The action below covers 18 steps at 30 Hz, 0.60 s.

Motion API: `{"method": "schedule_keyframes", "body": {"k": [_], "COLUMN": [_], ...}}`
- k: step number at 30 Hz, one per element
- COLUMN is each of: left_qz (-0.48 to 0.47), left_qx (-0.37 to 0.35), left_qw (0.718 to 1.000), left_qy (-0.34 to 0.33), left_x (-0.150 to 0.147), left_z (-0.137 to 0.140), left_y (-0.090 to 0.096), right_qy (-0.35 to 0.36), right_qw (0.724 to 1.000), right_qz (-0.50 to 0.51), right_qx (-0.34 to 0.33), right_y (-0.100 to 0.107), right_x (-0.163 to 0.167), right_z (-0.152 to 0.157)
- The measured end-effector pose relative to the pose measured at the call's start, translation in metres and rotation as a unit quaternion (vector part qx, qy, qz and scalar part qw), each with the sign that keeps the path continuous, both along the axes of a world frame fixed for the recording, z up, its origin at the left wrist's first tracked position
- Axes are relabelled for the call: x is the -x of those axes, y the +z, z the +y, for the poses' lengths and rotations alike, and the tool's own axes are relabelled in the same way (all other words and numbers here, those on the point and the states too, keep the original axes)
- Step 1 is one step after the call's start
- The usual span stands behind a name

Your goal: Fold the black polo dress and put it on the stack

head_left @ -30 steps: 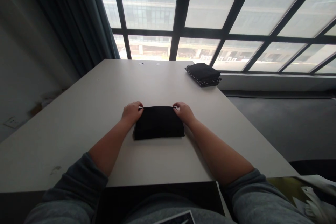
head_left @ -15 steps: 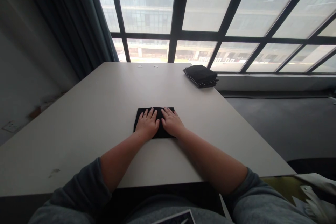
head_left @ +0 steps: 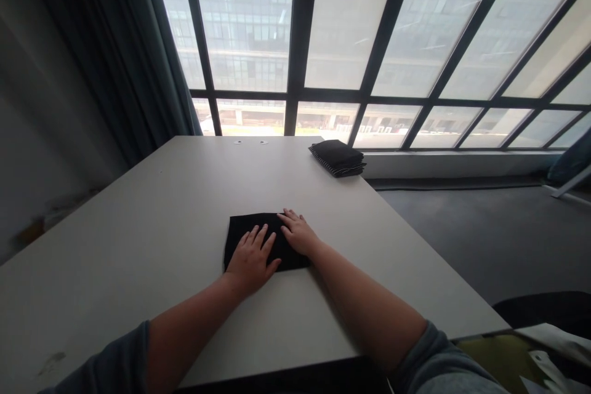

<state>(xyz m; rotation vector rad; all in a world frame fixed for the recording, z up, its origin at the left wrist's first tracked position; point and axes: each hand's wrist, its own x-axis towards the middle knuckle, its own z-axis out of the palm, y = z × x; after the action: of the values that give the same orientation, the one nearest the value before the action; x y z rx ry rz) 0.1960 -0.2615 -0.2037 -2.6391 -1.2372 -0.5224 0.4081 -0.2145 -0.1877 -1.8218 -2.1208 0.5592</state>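
Observation:
A folded black cloth [head_left: 292, 257] lies flat on the white table, close to its front edge. My left hand [head_left: 253, 260] rests on the cloth's near left part, fingers spread and stretched forward. On the far right part lies my right hand [head_left: 299, 233], its fingers extended across the cloth's back edge and its thumb apart. Neither hand grips the fabric; both press or lie on top of it, covering part of its surface. Farther off, at the table's right edge, sits a stack of folded black cloths [head_left: 338, 157] with striped edges showing.
The white table [head_left: 184, 197] narrows toward a large window [head_left: 332, 31] with dark frames. A dark curtain [head_left: 115, 43] hangs at the left. Two small round fittings [head_left: 263, 142] are at the table's far end. A green container [head_left: 489, 360] with white items stands at the lower right.
The view has tilted up, so everything sits lower. My left hand has slid toward the near edge of the cloth, while my right hand has shifted toward its far right edge.

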Motion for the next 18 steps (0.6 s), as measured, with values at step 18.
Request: {"method": "schedule_keyframes", "body": {"k": [18], "left_qz": [-0.047], "left_qx": [0.190], "left_qw": [0.979], "left_qy": [0.060], "left_x": [0.048], "left_z": [0.094], "left_y": [0.030], "right_qy": [-0.037], "right_qw": [0.987], "right_qz": [0.153], "right_qx": [-0.017], "right_y": [-0.003], "right_x": [0.000], "right_z": [0.009]}}
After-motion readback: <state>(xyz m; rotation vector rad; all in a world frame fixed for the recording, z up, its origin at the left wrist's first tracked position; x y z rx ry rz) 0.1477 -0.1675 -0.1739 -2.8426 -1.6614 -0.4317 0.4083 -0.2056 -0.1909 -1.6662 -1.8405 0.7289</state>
